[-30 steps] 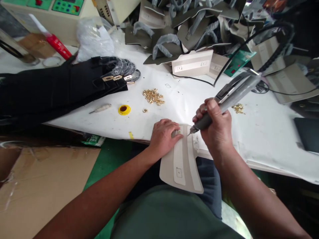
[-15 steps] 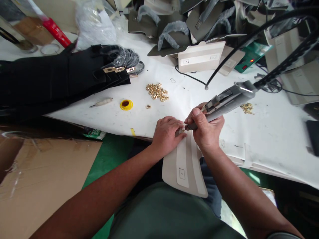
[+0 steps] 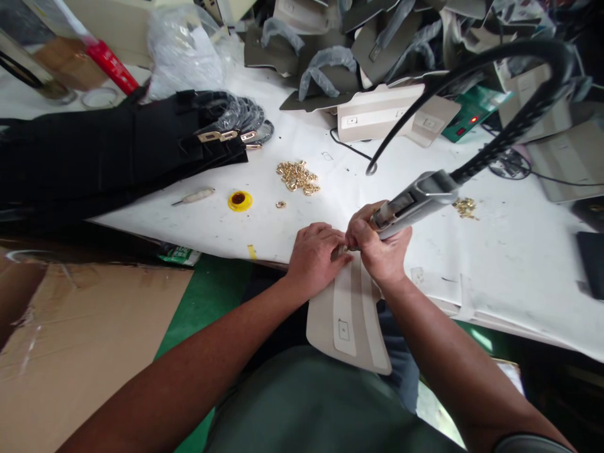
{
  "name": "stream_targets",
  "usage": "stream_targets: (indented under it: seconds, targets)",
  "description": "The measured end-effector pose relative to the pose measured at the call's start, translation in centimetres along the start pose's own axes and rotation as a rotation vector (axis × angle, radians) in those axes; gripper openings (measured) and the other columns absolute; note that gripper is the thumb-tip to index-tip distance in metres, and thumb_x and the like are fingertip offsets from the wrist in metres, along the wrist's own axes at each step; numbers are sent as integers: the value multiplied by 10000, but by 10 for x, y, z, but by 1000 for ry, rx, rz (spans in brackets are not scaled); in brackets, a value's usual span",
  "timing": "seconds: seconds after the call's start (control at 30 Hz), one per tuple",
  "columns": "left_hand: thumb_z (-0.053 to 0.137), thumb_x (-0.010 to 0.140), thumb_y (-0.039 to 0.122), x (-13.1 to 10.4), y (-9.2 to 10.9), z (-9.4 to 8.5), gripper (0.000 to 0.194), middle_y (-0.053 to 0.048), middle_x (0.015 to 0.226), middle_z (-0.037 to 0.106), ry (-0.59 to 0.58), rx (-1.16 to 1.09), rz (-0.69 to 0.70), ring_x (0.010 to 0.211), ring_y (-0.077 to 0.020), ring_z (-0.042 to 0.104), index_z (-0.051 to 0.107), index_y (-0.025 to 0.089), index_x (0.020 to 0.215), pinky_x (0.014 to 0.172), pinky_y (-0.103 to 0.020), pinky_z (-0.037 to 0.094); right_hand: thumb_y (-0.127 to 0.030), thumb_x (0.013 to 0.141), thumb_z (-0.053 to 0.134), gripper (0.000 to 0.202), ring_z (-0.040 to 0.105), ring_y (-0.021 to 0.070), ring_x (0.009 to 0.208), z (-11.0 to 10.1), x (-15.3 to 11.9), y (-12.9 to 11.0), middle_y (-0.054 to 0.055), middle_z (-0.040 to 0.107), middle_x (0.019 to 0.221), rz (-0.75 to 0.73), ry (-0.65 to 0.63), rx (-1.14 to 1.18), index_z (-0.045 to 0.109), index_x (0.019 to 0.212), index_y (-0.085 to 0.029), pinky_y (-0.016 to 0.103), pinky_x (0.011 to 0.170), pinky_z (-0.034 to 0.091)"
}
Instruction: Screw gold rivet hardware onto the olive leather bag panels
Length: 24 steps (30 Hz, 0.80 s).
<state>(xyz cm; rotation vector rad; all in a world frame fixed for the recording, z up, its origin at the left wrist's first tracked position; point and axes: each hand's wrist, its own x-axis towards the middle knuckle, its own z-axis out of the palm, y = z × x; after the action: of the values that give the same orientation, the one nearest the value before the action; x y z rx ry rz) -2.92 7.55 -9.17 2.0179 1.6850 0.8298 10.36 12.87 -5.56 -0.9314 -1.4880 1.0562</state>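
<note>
A beige bag panel (image 3: pixel 346 308) with paler strips and a marked rectangle hangs over the table's front edge toward my lap. My left hand (image 3: pixel 317 257) grips its upper end, fingers on top and the thumb near a small metal fitting (image 3: pixel 343 250). In my right hand (image 3: pixel 380 245) is a grey electric screwdriver (image 3: pixel 418 200), slanting down to the left. Its tip meets the panel's upper end beside my left thumb; the exact contact is hidden by my fingers. A black cord (image 3: pixel 514 135) runs from the tool's rear.
Gold fittings (image 3: pixel 296 176) lie in a pile, with smaller gold pieces (image 3: pixel 466 207) to the right. Nearby are an awl (image 3: pixel 194 196) and a yellow pot (image 3: pixel 240 201). Black bag pieces (image 3: pixel 94 148) are stacked left; beige panels (image 3: pixel 377 113) and a green box (image 3: pixel 476 113) stand behind.
My right hand and the screwdriver have shifted a little left, the tool's rear dropping lower. The cord has swung into a wider loop. My left hand and the panel have barely moved.
</note>
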Motion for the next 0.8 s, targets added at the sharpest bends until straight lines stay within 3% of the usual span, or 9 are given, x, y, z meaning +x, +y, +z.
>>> stream_targets:
  seconds: [0.4,0.53,0.7,0.8]
  targets:
    - [712,900,336,0,-1,2,109,-23,1189,756,-27,-33,-39,1246,-284,569,732,261,976,1042,-481,424,-370,833,728,234,526,124,500,-2,0,13,-60,566,589,9,-107,56,554,761,-232,259,475,457]
    - [689,893,314,-2,1,0,139,-52,1169,751,-28,-154,-129,1282,-303,541,725,248,1009,1098,-510,377,-377,818,730,232,526,128,517,-1,-2,8,-47,584,604,18,-107,20,569,756,-221,263,494,478]
    - [738,834,355,-6,7,-6,180,-32,1011,782,3,-33,-67,1109,-271,643,737,268,991,974,-430,470,-364,846,701,252,550,144,534,0,-5,-3,-18,604,612,-11,-178,-62,575,698,-203,264,511,492]
    - [677,879,404,-7,8,-7,208,-62,1010,770,28,-11,-101,1068,-294,653,734,272,1028,917,-446,466,-440,804,732,337,536,153,496,6,-7,-3,-11,588,561,-34,-192,-149,577,629,-197,255,460,467]
